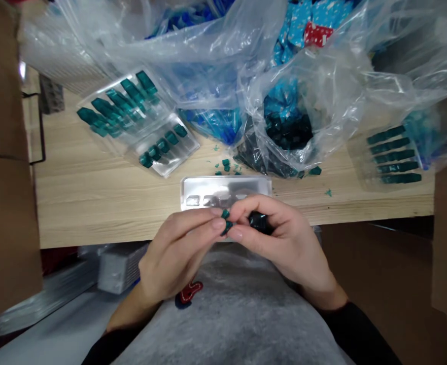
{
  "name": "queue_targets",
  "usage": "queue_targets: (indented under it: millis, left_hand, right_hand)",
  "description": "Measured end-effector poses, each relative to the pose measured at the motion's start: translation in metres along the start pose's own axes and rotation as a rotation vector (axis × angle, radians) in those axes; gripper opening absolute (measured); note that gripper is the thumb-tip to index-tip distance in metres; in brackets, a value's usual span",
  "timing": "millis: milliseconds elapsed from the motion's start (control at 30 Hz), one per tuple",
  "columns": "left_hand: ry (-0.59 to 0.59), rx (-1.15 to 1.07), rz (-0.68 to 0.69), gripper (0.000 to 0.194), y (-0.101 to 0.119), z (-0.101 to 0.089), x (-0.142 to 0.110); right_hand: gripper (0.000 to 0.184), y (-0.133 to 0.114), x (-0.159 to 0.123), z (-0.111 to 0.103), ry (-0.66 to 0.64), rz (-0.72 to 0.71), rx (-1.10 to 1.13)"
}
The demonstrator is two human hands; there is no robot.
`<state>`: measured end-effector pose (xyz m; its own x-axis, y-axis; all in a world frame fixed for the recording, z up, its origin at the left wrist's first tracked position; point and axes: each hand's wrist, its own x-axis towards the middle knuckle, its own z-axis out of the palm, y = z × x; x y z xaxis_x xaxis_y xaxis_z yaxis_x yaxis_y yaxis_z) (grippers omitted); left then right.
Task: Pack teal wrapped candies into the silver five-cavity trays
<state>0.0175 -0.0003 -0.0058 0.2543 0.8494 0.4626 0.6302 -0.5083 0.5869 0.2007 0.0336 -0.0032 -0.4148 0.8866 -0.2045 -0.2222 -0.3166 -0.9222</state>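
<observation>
Both hands meet over the near edge of the table, in the middle of the head view. The fingertips of my left hand (183, 243) are closed on a small dark green translucent piece (226, 228). My right hand (278, 235) pinches the same piece from the other side with thumb and forefinger. A darker, almost black piece (259, 221) sits in the curl of my right hand's fingers. Just behind the hands lies a clear plastic tray (227, 185) with moulded hollows, its front part hidden by my fingers.
At the left, a clear hinged tray (170, 165) holds several green pieces. An open plastic bag (330, 121) contains dark pieces. Green scraps (226, 163) are scattered before it. Another filled tray (394, 154) stands right. Cardboard (8, 152) flanks the table (105, 203).
</observation>
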Motion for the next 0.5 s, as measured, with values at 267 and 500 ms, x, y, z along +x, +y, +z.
queue_targets:
  millis: [267, 500]
  left_hand:
    - [0.009, 0.132, 0.145, 0.044, -0.003, -0.001, -0.024]
    - [-0.005, 0.074, 0.073, 0.022, -0.011, -0.002, -0.022]
  right_hand:
    - [0.024, 0.024, 0.002, 0.001, -0.201, 0.322, 0.452]
    - [0.011, 0.023, 0.0, 0.012, -0.047, 0.07, 0.101]
